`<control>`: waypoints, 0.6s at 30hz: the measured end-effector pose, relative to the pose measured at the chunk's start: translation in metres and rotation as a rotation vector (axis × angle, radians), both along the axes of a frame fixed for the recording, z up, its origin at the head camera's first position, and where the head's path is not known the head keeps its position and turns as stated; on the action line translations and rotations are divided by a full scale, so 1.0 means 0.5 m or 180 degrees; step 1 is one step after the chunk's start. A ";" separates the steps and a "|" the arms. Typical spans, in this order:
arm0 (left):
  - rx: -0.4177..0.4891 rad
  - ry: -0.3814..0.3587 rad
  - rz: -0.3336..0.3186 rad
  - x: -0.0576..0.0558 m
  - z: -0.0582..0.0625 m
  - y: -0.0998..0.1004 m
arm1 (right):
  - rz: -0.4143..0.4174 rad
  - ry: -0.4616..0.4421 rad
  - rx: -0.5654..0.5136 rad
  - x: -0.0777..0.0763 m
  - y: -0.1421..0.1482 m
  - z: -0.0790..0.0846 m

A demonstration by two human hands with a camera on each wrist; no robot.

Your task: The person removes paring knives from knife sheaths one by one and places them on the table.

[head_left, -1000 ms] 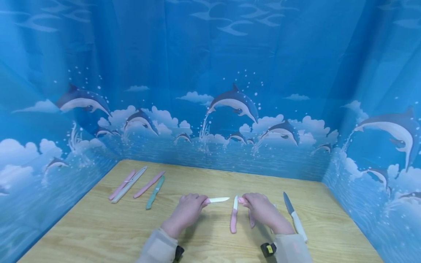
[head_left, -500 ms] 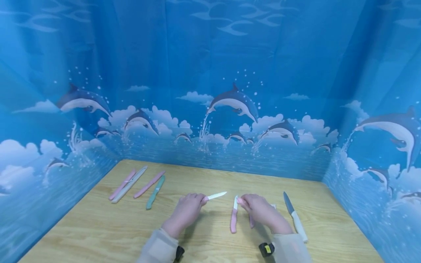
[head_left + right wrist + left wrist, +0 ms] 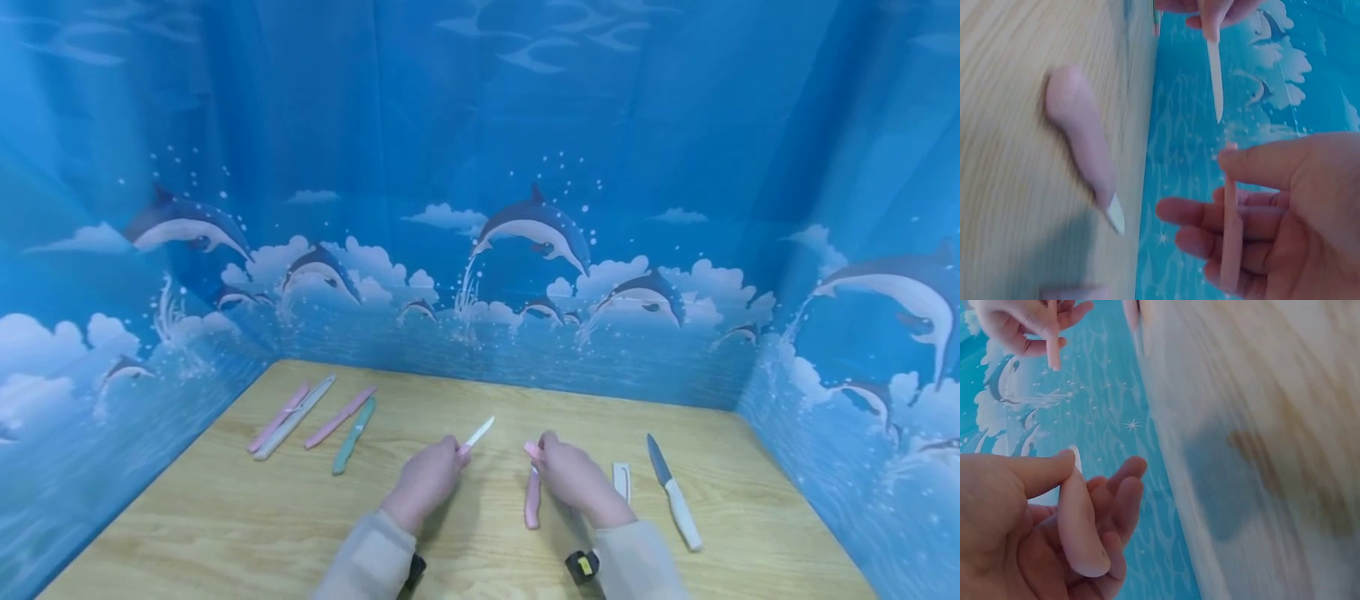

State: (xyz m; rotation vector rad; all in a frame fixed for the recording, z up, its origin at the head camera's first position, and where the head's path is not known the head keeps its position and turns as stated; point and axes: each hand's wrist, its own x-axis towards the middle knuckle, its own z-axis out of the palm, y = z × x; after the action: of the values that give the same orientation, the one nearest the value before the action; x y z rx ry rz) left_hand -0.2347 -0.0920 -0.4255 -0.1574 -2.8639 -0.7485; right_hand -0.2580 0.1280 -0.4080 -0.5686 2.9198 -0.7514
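Note:
My left hand (image 3: 426,479) holds a paring knife (image 3: 1083,528) by its pink handle. Its white blade (image 3: 481,431) slants up and to the right in the head view. Opposite, my right hand (image 3: 573,471) pinches a narrow pink blade sheath (image 3: 1231,234) between thumb and fingers. The knife and the sheath are apart, both held above the table. Just below my right hand lies a second pink-handled knife (image 3: 532,502); that hand hides most of its white blade in the head view, though its tip shows in the right wrist view.
On the wooden table (image 3: 247,533), a white-handled knife (image 3: 681,515) with a grey blade lies at right. A white sheath (image 3: 622,481) sits near my right wrist. At back left are pink knives (image 3: 341,418), a white one (image 3: 295,418) and a green one (image 3: 354,437). Blue dolphin curtains (image 3: 480,125) surround the table.
The knife in my left hand has swung from nearly level to pointing up and right. My right hand has shifted left with the sheath, baring the white sheath beside its wrist.

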 end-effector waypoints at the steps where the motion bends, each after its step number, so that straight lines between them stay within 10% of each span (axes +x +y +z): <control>1: -0.0009 -0.0029 0.0047 -0.003 0.002 0.002 | 0.0020 0.0021 0.0012 0.000 -0.005 0.002; 18: -0.0768 -0.0693 0.0469 -0.050 -0.004 0.018 | -0.0494 -0.0239 0.0735 -0.040 -0.113 -0.010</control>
State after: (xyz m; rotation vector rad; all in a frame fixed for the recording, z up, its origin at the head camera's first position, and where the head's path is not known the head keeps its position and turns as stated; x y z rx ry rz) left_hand -0.2597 -0.0832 -0.4276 0.1104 -3.1222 -0.4139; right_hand -0.2778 0.0715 -0.4130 -0.2892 2.9480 -0.4279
